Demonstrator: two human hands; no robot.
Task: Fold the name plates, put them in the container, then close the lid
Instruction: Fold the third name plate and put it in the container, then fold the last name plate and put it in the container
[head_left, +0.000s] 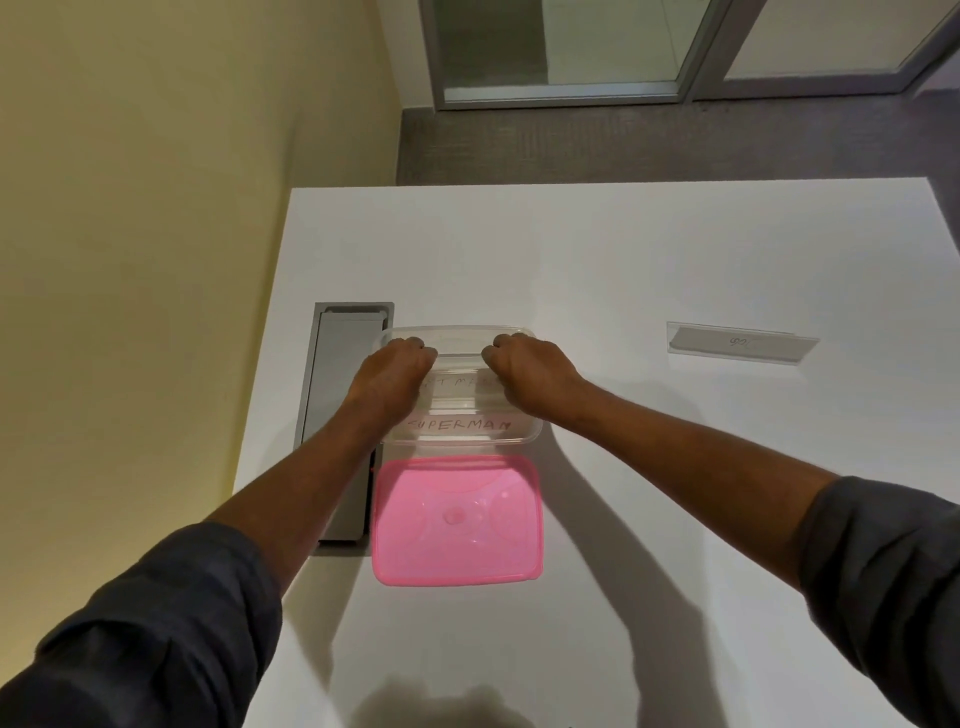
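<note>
A clear plastic container (535, 434) stands on the white table (649, 260). Inside it, near the front wall, is a name plate reading SUPERMAN (460, 425). Behind it sits a second plate with partly hidden letters (464, 384). My left hand (396, 375) and my right hand (531, 374) reach into the container, fingers curled down over the ends of that second plate. The pink lid (457, 519) lies flat on the table just in front of the container. Another name plate (743, 344) lies flat at the right of the table.
A grey metal cable hatch (337, 415) is set into the table just left of the container and lid. A yellow wall runs along the left edge. Beyond the table's far edge are grey carpet and a glass door.
</note>
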